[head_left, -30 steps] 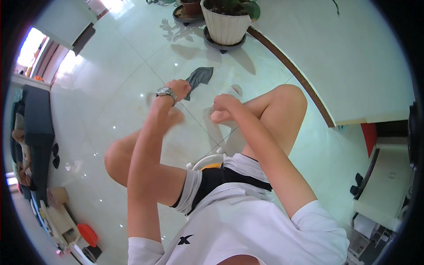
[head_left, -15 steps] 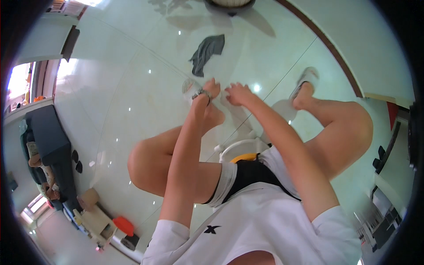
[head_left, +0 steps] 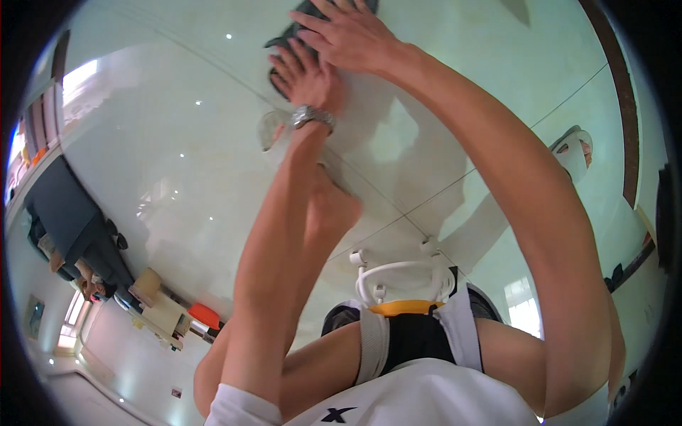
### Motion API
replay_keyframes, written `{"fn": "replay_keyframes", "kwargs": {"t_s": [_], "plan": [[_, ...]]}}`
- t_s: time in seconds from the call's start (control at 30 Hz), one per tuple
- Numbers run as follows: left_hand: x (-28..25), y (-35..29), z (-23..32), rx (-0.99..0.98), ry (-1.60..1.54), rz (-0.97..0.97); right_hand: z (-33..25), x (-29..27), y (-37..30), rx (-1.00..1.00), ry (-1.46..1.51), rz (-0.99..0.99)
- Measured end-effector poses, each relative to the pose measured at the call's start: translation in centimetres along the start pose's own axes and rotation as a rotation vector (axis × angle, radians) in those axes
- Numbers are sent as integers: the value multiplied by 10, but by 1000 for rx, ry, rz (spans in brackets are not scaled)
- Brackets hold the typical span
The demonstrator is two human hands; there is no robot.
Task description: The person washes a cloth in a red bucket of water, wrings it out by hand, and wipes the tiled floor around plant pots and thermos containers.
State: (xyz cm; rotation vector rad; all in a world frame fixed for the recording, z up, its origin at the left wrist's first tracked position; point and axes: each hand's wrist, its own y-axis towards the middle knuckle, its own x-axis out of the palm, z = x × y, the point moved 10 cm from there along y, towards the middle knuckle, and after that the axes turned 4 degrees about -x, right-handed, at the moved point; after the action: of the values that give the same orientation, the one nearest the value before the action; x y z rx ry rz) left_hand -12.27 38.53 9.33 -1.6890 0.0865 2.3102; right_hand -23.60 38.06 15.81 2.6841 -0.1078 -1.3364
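A dark grey cloth lies crumpled on the glossy tiled floor at the top of the view. My left hand, wearing a metal-band watch at the wrist, rests on the cloth's near side with fingers spread. Just beyond and to the right, my right hand lies over the cloth, fingers stretched out and apart. Both hands cover much of it, and the top edge of the picture cuts off its far part.
My legs are bent wide around a low white wheeled stool with a yellow part. A clear slipper is near my left wrist; a white slipper is at right. A brown skirting strip edges the right wall. A person lies on a grey sofa.
Both hands have reached forward from above the floor onto the cloth, fingers spreading over it. My body has leaned forward, and the stool shows more fully between my legs.
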Motion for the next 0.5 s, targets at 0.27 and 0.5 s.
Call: {"fn": "replay_keyframes", "kwargs": {"t_s": [0.27,0.5], "plan": [[11,-82,41,46,1,-115,4,6,-87,-151,-277,-158],[15,-132,90,98,-52,-217,18,-30,-128,-177,-185,-382]]}}
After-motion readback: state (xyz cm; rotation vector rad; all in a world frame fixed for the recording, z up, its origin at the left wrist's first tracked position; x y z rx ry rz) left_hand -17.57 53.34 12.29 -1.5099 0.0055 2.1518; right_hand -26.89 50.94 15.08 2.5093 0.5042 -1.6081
